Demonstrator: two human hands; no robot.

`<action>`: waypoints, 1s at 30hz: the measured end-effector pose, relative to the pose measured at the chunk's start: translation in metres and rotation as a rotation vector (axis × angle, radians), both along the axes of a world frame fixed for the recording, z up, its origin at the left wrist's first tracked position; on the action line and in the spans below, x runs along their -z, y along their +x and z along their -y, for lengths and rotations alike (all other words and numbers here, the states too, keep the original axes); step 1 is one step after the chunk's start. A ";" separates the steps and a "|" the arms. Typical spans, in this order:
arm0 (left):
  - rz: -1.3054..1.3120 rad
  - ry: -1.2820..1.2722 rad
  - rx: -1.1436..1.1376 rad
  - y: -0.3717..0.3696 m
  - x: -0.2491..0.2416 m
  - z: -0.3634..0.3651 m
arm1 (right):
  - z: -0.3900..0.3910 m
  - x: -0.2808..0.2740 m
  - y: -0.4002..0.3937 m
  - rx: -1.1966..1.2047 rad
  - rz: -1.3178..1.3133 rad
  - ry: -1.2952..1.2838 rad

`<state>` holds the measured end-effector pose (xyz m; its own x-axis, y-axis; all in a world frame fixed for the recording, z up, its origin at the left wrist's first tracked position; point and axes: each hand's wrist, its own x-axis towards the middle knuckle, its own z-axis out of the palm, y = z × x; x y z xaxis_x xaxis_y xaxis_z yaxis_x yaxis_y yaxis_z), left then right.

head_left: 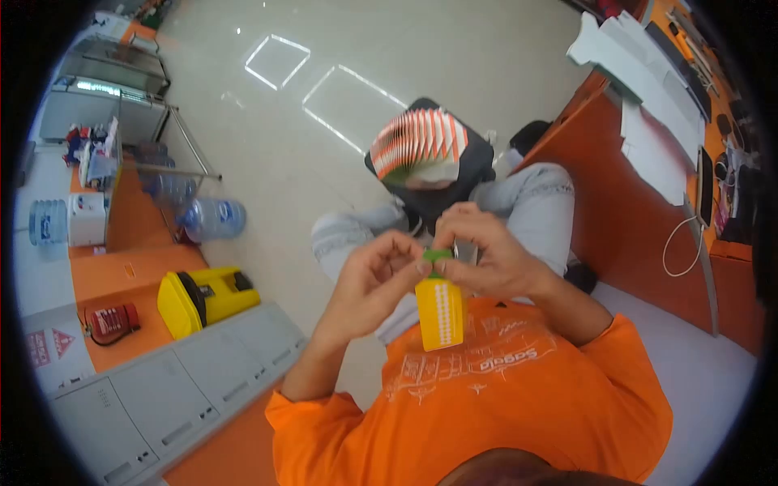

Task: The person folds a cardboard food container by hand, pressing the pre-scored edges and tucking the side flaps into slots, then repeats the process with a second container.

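A yellow paper piece (440,314) with a column of white marks and a green top hangs in front of my orange shirt. My left hand (381,279) pinches the green part (438,257) from the left, thumb and fingertips together. From the other side my right hand (485,255) has its thumb and bent fingers closed on the same green part. Beyond my hands, a fan of folded white and orange paper pieces (425,146) rests on a black stool (478,162) between my knees.
A brown desk (600,178) with papers and cables stands at the right. At the left are large water bottles (212,219), a yellow case (203,300), a fire extinguisher (112,322) and grey lockers (178,389).
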<state>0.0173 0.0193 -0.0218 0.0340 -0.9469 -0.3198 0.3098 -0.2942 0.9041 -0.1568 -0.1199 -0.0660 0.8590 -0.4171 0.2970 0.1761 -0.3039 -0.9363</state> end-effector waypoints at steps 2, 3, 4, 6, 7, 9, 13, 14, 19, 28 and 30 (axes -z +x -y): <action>-0.008 0.010 -0.005 -0.004 0.000 -0.001 | -0.005 0.003 0.000 0.020 0.039 0.034; 0.000 -0.009 0.007 -0.004 0.000 0.001 | -0.005 0.002 0.000 0.029 0.033 0.046; -0.003 -0.005 0.003 -0.004 0.001 0.000 | -0.007 0.002 0.000 0.041 0.024 0.065; -0.025 0.005 0.031 -0.002 0.004 -0.001 | -0.007 -0.001 -0.001 0.041 0.017 0.039; -0.026 0.004 0.032 -0.003 0.004 -0.001 | -0.007 -0.001 -0.001 0.043 0.012 0.011; -0.047 -0.008 0.024 -0.006 0.003 -0.002 | -0.009 0.001 0.001 0.024 0.033 0.082; -0.069 -0.038 0.028 -0.009 0.005 -0.002 | -0.017 0.000 0.004 0.058 0.083 0.179; -0.045 -0.062 0.023 -0.010 0.005 -0.002 | -0.018 0.000 0.005 0.059 0.081 0.176; 0.075 -0.123 0.031 -0.012 0.006 -0.003 | -0.021 0.005 0.006 0.105 0.075 0.070; 0.156 -0.003 0.174 0.002 0.001 -0.004 | -0.022 0.016 0.010 0.009 0.163 0.117; 0.066 0.002 0.149 0.000 -0.001 -0.004 | -0.023 0.017 0.010 0.005 0.154 0.133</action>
